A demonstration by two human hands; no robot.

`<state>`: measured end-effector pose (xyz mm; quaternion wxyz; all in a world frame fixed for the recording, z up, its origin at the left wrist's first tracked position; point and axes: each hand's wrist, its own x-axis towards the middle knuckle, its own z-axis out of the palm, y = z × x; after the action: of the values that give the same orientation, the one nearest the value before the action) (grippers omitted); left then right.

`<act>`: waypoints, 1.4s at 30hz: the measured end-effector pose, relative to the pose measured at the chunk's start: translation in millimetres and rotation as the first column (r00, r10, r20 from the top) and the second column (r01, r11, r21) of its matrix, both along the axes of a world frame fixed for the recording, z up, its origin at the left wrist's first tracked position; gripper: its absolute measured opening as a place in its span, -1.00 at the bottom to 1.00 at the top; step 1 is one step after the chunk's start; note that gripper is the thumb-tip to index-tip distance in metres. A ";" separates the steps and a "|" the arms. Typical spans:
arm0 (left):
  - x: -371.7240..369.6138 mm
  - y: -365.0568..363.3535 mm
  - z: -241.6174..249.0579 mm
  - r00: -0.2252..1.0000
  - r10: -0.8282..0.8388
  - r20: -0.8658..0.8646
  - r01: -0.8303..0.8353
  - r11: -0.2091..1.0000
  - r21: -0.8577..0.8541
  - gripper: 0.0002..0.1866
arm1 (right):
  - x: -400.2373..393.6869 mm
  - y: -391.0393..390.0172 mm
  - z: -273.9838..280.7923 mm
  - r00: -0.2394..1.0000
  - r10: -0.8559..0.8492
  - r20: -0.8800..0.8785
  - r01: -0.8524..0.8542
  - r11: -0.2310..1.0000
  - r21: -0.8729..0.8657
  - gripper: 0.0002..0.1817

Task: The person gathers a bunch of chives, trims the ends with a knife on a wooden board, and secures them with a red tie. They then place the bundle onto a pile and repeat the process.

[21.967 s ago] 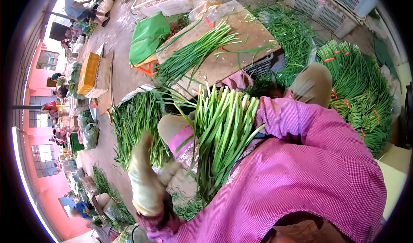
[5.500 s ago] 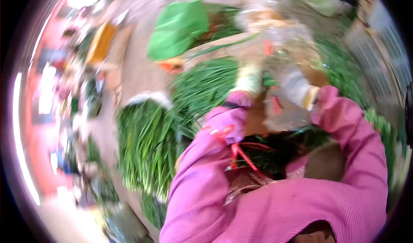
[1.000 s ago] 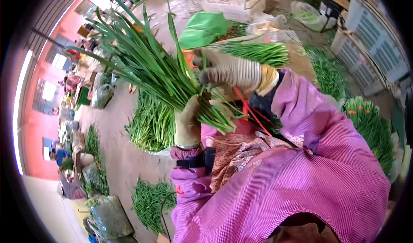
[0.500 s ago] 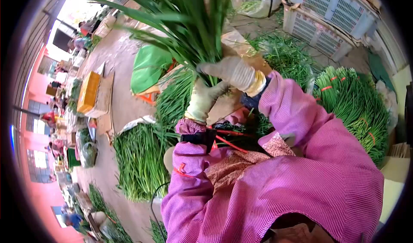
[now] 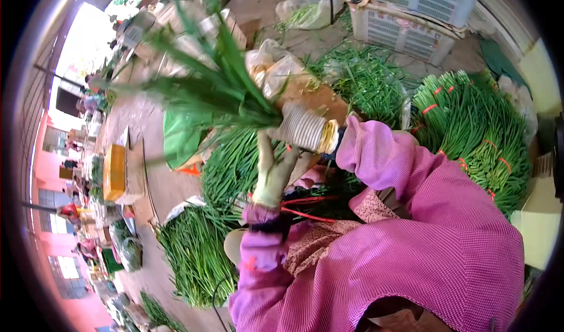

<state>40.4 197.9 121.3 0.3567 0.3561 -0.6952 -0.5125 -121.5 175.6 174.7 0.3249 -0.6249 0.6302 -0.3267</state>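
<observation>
My right hand (image 5: 302, 127), in a pale ribbed glove, is closed round the base of a bunch of long green leaves (image 5: 241, 97). The leaves fan out to the upper left, and their tips are blurred. Just below it, my left hand (image 5: 272, 170), in a pale glove, has its fingers stretched upward and its thumb apart, close to the bunch's base. Loose green stalks (image 5: 232, 164) lie behind my left hand. A thick pile of greens (image 5: 197, 252) lies at the lower left. Red ties (image 5: 308, 200) hang beside my left wrist.
Tied bundles of greens (image 5: 470, 132) are heaped at the right. Loose greens (image 5: 367, 76) lie beyond my right hand. White crates (image 5: 405, 35) are stacked at the upper right. A yellow box (image 5: 114, 173) stands at the left, with several people farther off.
The bunch has swung left and tilted lower in my right hand. My left hand has come off its stalks, fingers now straightened. The whole view has shifted a little.
</observation>
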 end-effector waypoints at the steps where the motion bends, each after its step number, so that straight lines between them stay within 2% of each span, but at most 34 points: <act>1: 9.9 12.7 6.9 0.995 0.005 -0.098 0.006 0.993 0.117 -0.49 | -1.1 7.3 -11.9 0.993 0.067 0.099 -0.036 0.957 -0.287 -0.48; 2: 22.1 23.5 11.3 0.981 0.022 -0.191 0.023 0.972 0.233 -0.44 | 0.8 18.5 4.7 0.975 0.078 -0.208 -0.118 0.974 -0.191 -0.53; 3: 47.9 27.0 -25.3 0.894 -0.003 -0.448 0.252 0.829 0.498 -0.40 | 6.4 28.9 5.4 0.933 0.046 -0.357 -0.166 0.935 -0.313 -0.55; 4: 68.0 26.2 -60.5 0.747 0.076 -0.660 0.503 0.585 0.636 -0.35 | 16.0 39.4 3.7 0.870 0.002 -0.493 -0.238 0.878 -0.415 -0.57; 5: 74.2 35.6 -57.1 0.711 0.112 -0.695 0.569 0.488 0.661 -0.37 | 21.8 53.1 -1.1 0.851 0.010 -0.524 -0.346 0.762 -0.547 -0.61; 7: 67.7 56.2 -32.2 0.726 0.129 -0.676 0.571 0.436 0.696 -0.41 | 35.6 79.9 2.8 0.795 0.050 -0.605 -0.543 0.503 -0.672 -0.78; 8: 63.3 64.0 -23.2 0.732 0.127 -0.670 0.566 0.434 0.701 -0.43 | 39.7 100.6 10.6 0.817 0.310 -0.487 -0.537 0.718 -0.443 -0.74; 10: 54.2 77.0 -8.8 0.745 0.118 -0.656 0.560 0.423 0.712 -0.46 | 42.9 115.9 10.6 0.639 0.146 -0.755 -0.754 0.315 -0.576 -0.72; 11: 51.7 81.5 -4.3 0.750 0.111 -0.652 0.559 0.421 0.714 -0.48 | 37.2 128.8 10.4 0.426 0.241 -0.872 -0.859 0.409 -0.307 -0.66; 12: 49.8 84.5 -0.4 0.757 0.107 -0.645 0.552 0.423 0.718 -0.50 | 34.9 138.3 -6.5 0.607 0.158 -0.779 -0.764 0.385 -0.517 -0.58; 14: 49.4 90.3 4.1 0.766 0.094 -0.636 0.545 0.429 0.720 -0.53 | 42.5 148.2 -45.0 0.686 0.151 -0.711 -0.657 0.548 -0.518 -0.59; 15: 50.3 93.4 5.9 0.772 0.091 -0.629 0.539 0.429 0.725 -0.55 | 40.9 151.5 -44.3 0.662 0.206 -0.721 -0.711 0.476 -0.518 -0.57; 16: 50.7 96.2 8.0 0.777 0.089 -0.623 0.532 0.436 0.726 -0.56 | 35.8 156.1 -43.6 0.660 0.203 -0.724 -0.713 0.475 -0.516 -0.57; 19: 53.8 102.4 17.9 0.798 0.088 -0.596 0.503 0.448 0.740 -0.61 | 15.1 163.9 -9.8 0.622 0.390 -0.680 -0.779 0.400 -0.483 -0.64; 20: 58.4 102.1 16.5 0.800 0.075 -0.595 0.504 0.453 0.735 -0.62 | 10.4 160.3 4.6 0.588 0.572 -0.572 -0.799 0.519 -0.303 -0.65; 22: 73.6 92.6 7.3 0.772 -0.001 -0.635 0.571 0.439 0.694 -0.64 | -11.1 160.1 24.9 0.795 0.237 -0.559 -0.493 0.789 -0.366 -0.56; 24: 84.5 85.7 -5.9 0.776 -0.096 -0.624 0.595 0.441 0.672 -0.67 | -19.4 136.6 47.5 0.901 -0.062 -0.429 -0.085 0.945 -0.317 -0.40; 25: 90.7 82.9 -15.0 0.776 -0.094 -0.623 0.594 0.439 0.674 -0.67 | -21.5 120.0 37.0 0.844 -0.176 -0.506 -0.103 0.874 -0.476 -0.46; 26: 97.4 80.1 -26.5 0.842 -0.242 -0.481 0.521 0.590 0.616 -0.68 | -22.0 103.6 18.0 0.775 -0.305 -0.553 -0.135 0.775 -0.617 -0.50; 27: 96.1 79.9 -23.2 0.846 -0.378 -0.376 0.529 0.682 0.505 -0.67 | -19.7 92.4 8.0 0.737 -0.231 -0.636 -0.182 0.837 -0.516 -0.41; 28: 91.4 81.5 -12.2 0.843 -0.478 -0.247 0.538 0.756 0.374 -0.65 | -17.4 86.2 7.8 0.738 -0.234 -0.633 -0.174 0.840 -0.514 -0.41; 30: 89.0 95.5 12.8 0.929 -0.358 -0.091 0.342 0.740 0.580 -0.69 | -17.6 71.9 7.4 0.612 0.020 -0.791 -0.252 0.952 -0.171 -0.44; 31: 90.1 95.9 11.3 0.930 -0.356 -0.092 0.340 0.739 0.582 -0.69 | -20.4 62.1 1.4 0.737 -0.154 -0.658 -0.179 0.894 -0.411 -0.56; 32: 92.5 97.3 8.7 0.943 -0.320 -0.091 0.309 0.740 0.598 -0.73 | -32.9 54.3 -2.9 0.902 -0.092 -0.423 -0.009 0.973 -0.231 -0.77; 33: 100.9 92.7 2.9 0.925 -0.379 -0.029 0.330 0.762 0.557 -0.78 | -57.6 25.0 -17.9 0.949 -0.191 -0.249 0.131 0.963 -0.237 -0.76; 34: 109.3 88.1 -2.9 0.901 -0.432 0.035 0.354 0.781 0.515 -0.78 | -81.9 0.7 -35.8 0.955 -0.290 -0.069 0.270 0.939 -0.213 -0.73; 35: 109.5 93.2 9.5 0.868 -0.468 0.166 0.425 0.873 0.239 -0.76 | -85.5 7.8 -34.4 0.955 -0.287 -0.067 0.268 0.941 -0.207 -0.73; 36: 106.4 97.8 20.9 0.848 -0.474 0.235 0.466 0.880 0.093 -0.76 | -89.6 17.7 -22.7 0.921 -0.303 0.245 0.319 0.947 -0.027 -0.81; 37: 103.2 102.3 32.2 0.836 -0.458 0.302 0.495 0.867 -0.057 -0.75 | -90.0 28.2 -10.2 0.780 -0.343 0.523 0.306 0.939 0.160 -0.82; 38: 97.3 108.6 35.1 0.917 -0.374 0.138 0.345 0.918 0.196 -0.75 | -71.2 45.7 -2.0 0.886 -0.252 0.389 0.149 0.949 0.276 -0.80; 39: 92.7 111.5 35.4 0.972 -0.237 0.008 0.208 0.867 0.454 -0.75 | -54.7 58.8 2.0 0.957 -0.126 0.262 0.010 0.914 0.405 -0.78; 40: 90.0 111.0 32.3 0.970 -0.242 0.008 0.212 0.865 0.456 -0.75 | -46.5 55.5 -32.1 0.929 0.111 0.353 -0.202 0.952 0.231 -0.79; 41: 88.6 110.2 26.4 0.981 -0.188 -0.046 0.183 0.827 0.532 -0.75 | -38.4 52.4 -66.2 0.835 0.344 0.430 -0.398 0.917 0.040 -0.72; 42: 88.7 109.2 19.1 0.988 -0.127 -0.092 0.157 0.779 0.607 -0.76 | -30.5 51.5 -70.7 0.869 0.363 0.336 -0.414 0.905 0.095 -0.73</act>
<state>129.1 307.1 140.4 0.1984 0.3871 -0.5082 -0.7433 -152.0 227.1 104.0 0.5292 -0.6510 0.4569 -0.2956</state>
